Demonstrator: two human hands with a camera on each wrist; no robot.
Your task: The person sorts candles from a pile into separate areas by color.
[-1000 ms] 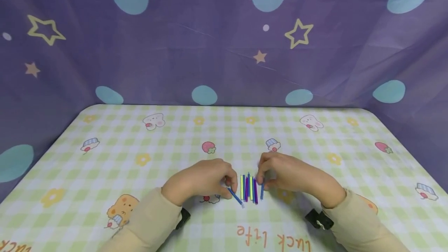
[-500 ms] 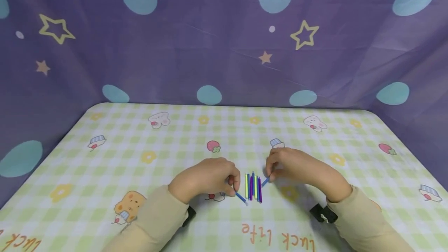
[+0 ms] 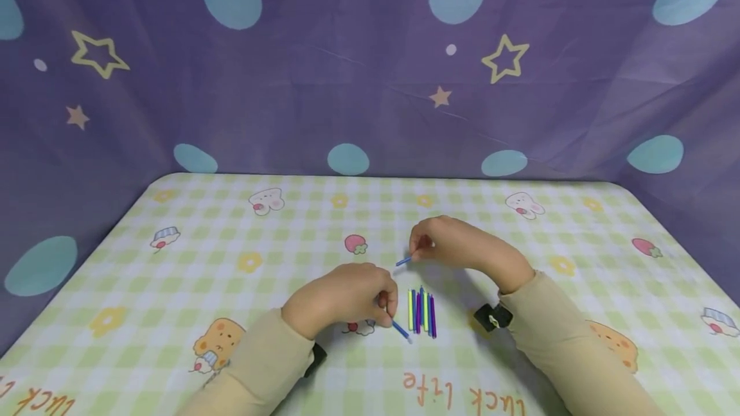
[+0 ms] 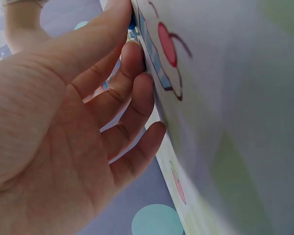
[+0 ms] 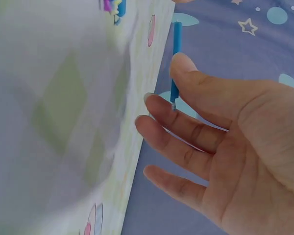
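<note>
My left hand (image 3: 343, 294) pinches a thin blue candle (image 3: 400, 330) with a pale wick-like tip, slanting down to the right just left of a row. In the left wrist view, the thumb mostly hides that candle. Behind the row, my right hand (image 3: 453, 242) holds another blue candle (image 3: 403, 261) that points left, above the tabletop. The right wrist view shows this blue candle (image 5: 177, 41) between thumb and index finger, the other fingers loosely bent. Several yellow, blue and purple candles (image 3: 422, 313) lie side by side on the cloth, between and in front of the hands.
A green-and-white checked tablecloth (image 3: 289, 230) with printed cartoon figures covers the table. Behind it hangs a purple backdrop (image 3: 370, 82) with stars and ovals. Black camera mounts (image 3: 494, 318) sit under the sleeves at both wrists.
My right hand has lifted its blue candle off the cloth right of the row and carried it away and left; the candle turned from upright to near level. The left hand stays about where it was.
</note>
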